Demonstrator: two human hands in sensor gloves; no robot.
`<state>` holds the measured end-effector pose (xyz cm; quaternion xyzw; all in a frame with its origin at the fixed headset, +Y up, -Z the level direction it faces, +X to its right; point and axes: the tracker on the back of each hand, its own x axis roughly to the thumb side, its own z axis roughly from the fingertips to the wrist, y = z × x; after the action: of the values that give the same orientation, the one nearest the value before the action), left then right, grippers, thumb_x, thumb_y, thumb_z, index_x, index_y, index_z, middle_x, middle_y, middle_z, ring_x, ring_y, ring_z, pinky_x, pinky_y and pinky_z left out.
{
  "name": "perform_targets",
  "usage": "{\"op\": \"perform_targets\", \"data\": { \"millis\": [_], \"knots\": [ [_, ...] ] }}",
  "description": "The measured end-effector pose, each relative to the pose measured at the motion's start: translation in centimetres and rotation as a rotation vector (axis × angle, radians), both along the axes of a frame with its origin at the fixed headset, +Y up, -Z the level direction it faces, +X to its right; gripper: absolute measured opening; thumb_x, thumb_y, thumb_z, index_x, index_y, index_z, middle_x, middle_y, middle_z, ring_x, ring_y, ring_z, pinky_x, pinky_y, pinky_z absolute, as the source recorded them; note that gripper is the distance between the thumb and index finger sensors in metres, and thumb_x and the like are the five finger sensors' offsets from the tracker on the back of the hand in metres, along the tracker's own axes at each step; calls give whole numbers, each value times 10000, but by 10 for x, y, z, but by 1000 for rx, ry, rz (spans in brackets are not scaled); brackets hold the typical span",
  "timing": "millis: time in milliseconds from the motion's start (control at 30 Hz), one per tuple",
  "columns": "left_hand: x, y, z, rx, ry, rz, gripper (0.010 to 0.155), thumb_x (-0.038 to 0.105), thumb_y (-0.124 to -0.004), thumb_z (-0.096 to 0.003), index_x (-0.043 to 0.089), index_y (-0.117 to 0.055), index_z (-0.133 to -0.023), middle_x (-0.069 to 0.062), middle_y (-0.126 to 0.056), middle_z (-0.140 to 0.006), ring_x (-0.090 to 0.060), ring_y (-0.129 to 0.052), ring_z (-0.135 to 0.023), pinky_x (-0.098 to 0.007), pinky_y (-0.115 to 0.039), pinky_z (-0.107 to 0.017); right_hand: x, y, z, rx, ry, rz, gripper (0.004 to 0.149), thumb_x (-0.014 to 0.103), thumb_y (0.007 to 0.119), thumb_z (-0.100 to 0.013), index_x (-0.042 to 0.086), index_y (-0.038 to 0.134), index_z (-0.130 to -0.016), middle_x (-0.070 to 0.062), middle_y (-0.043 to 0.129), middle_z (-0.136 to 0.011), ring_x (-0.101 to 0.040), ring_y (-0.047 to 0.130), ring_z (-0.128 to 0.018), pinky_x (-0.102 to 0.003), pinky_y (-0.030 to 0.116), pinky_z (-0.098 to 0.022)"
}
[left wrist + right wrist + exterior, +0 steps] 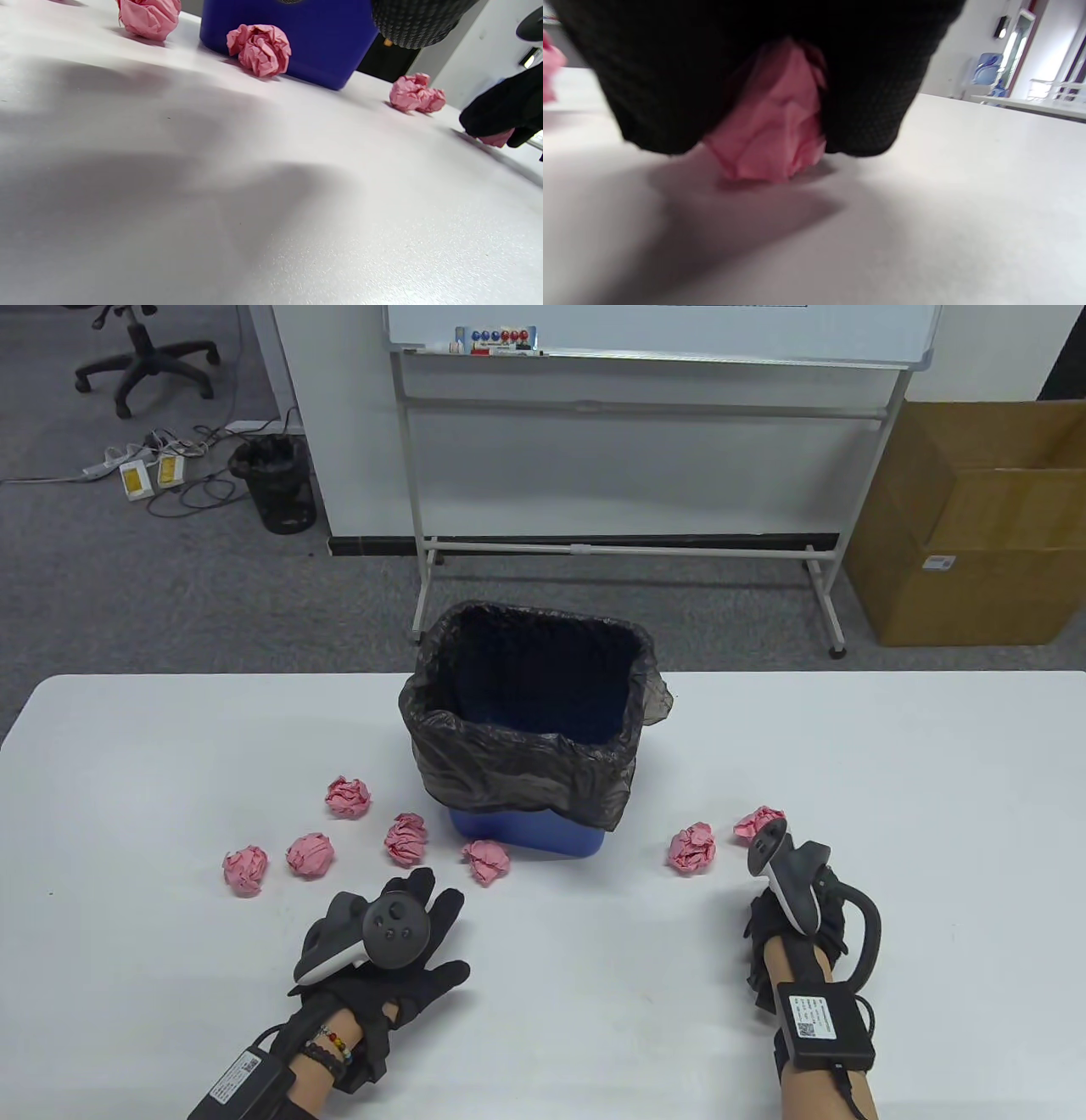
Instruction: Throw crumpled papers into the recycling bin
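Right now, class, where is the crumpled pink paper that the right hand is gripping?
In the table view it lies on the white table at the right, right of the bin and just beyond another pink ball; the right hand pinches this paper.

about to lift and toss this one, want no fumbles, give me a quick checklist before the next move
1. Right hand has a grip on the pink crumpled paper ball: ok; in the right wrist view gloved fingers close round it on both sides.
2. Ball lifted off the white table: not ok, its bottom looks to rest on the surface.
3. Blue bin with black plastic liner open on top: ok.
4. Bin has room: ok, no paper visible inside.
5. Left hand out of the throw path: ok, flat on the table left of the bin front.
6. Other pink paper ball beside the right hand clear of the lift: cannot tell.
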<state>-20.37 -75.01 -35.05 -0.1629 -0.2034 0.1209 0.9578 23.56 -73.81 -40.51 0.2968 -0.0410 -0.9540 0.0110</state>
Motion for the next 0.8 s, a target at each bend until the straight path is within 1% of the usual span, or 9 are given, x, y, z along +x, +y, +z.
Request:
{"op": "perform_targets", "data": {
  "millis": [133,233,300,333,367,433,600,700,800],
  "knots": [
    [2,0,0,-3,-8,4,853,597,-633,-487,213,-245,-1142,-202,-41,-1188,-512,-135,-1073,-736,-279,-704,-13,21,7,6,82,-97,602,451,974,-281,258,892,-846,-60,945,-890,-270,1057,-720,-262,989,-442],
    [3,-1,1,-6,-14,11,852,596,-633,-488,213,-244,-1143,-201,-42,-1188,-512,-134,-1073,-734,-279,-705,-29,40,12,2,165,-222,604,447,980,-282,250,895,-846,-61,946,-890,-277,1057,-719,-267,991,-442],
    [4,-1,1,-8,-18,6,854,597,-633,-488,213,-242,-1143,-199,-40,-1189,-511,-133,-1073,-733,-279,-706,-41,53,14,-42,247,-332,602,445,981,-286,251,893,-849,-58,943,-893,-277,1056,-722,-270,990,-444],
    [4,-1,1,-8,-18,6,852,596,-633,-488,213,-245,-1142,-200,-42,-1189,-511,-135,-1073,-733,-280,-705,-46,57,15,-63,282,-367,602,444,981,-288,249,892,-851,-52,941,-897,-280,1053,-724,-272,989,-445],
    [4,0,1,-8,-18,9,853,598,-632,-488,214,-242,-1143,-200,-38,-1188,-511,-133,-1073,-734,-279,-705,-53,62,14,-101,352,-422,605,443,981,-289,248,889,-854,-65,937,-900,-281,1050,-728,-274,986,-448],
    [4,0,1,-6,-17,11,853,596,-633,-488,213,-243,-1142,-201,-40,-1188,-512,-133,-1073,-734,-279,-705,-64,69,13,-156,428,-523,606,440,981,-292,252,882,-859,-60,929,-908,-282,1041,-740,-276,980,-458],
    [3,1,1,-2,-12,18,853,597,-633,-488,214,-244,-1142,-200,-40,-1188,-509,-134,-1074,-733,-279,-706,-87,84,11,-320,558,-700,609,438,983,-300,249,874,-869,-68,921,-917,-286,1035,-743,-281,976,-464],
    [3,1,1,-3,-12,18,854,597,-633,-487,213,-243,-1142,-202,-39,-1188,-510,-134,-1073,-733,-280,-706,-99,90,10,-371,616,-791,611,436,985,-301,248,872,-871,-60,921,-918,-284,1035,-745,-285,975,-467],
    [4,1,2,-3,-13,20,853,597,-633,-488,212,-243,-1142,-203,-40,-1187,-510,-136,-1073,-732,-282,-706,-110,98,8,-396,670,-911,612,434,989,-302,245,873,-872,-69,922,-917,-288,1037,-746,-288,978,-468]
  ]
}}
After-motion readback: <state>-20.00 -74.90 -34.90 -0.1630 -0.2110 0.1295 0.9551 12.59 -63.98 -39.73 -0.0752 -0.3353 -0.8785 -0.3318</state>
